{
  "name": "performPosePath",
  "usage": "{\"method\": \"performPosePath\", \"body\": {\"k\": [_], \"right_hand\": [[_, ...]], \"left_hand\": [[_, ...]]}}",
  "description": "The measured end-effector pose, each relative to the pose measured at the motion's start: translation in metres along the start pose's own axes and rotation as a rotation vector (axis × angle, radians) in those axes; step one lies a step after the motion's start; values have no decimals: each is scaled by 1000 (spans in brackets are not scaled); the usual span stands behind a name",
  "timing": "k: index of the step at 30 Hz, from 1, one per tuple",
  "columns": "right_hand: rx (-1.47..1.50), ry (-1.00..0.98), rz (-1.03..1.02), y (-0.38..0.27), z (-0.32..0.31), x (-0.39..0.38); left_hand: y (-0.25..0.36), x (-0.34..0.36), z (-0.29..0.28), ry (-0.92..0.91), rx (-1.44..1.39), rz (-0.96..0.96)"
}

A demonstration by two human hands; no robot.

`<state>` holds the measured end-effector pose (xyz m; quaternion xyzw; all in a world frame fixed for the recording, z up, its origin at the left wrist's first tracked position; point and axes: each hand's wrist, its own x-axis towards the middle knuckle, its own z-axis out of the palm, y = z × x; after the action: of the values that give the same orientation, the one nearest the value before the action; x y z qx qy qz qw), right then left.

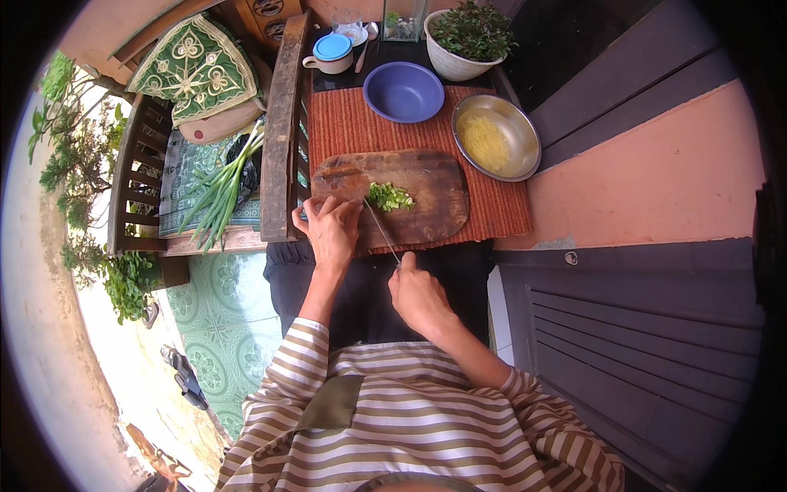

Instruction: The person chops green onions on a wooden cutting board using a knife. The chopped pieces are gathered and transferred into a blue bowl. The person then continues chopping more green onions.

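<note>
A worn wooden cutting board [443,176] lies in front of me, with a small heap of chopped green pieces [391,196] in its middle. My right hand [420,295] grips a knife [382,226] by its handle. The blade slants across the board's near part, its tip beside the left end of the heap. Bent fingers of my left hand [332,234] press down on the board's left side, just left of the blade. Whatever lies under those fingers is hidden.
Beyond the board stand a blue bowl [403,93] and a metal bowl [518,139] holding yellow shreds, on an orange woven mat [352,115]. Green onions [223,189] lie on the bench to the left. Farther back are a lidded cup [331,56] and a potted plant [463,49].
</note>
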<state>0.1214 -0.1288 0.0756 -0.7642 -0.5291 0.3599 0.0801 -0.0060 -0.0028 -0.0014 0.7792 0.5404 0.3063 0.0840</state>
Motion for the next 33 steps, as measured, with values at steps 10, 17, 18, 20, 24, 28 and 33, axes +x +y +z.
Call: {"method": "performPosePath", "body": {"k": [10,17,18,20,24,28,33], "right_hand": [[-85,-38,70,2,11,7],[-56,-9,70,8,28,12],[-51,-13,67,7,28,12],[-41,-20,55,5,26,13],[-10,-43,61,7,22,3],[-30,-62,70,8,10,-14],[1,-69,25,5,-10,-14]], "left_hand": [[-1,0,0,-20,33,35],[-1,1,-1,-45,17,10],[0,2,-2,-51,19,-9],[1,2,-4,-53,30,-53],[-1,3,-3,-51,47,-127],[-2,3,-1,-63,19,-139],[-1,0,-1,-48,34,-101]]}}
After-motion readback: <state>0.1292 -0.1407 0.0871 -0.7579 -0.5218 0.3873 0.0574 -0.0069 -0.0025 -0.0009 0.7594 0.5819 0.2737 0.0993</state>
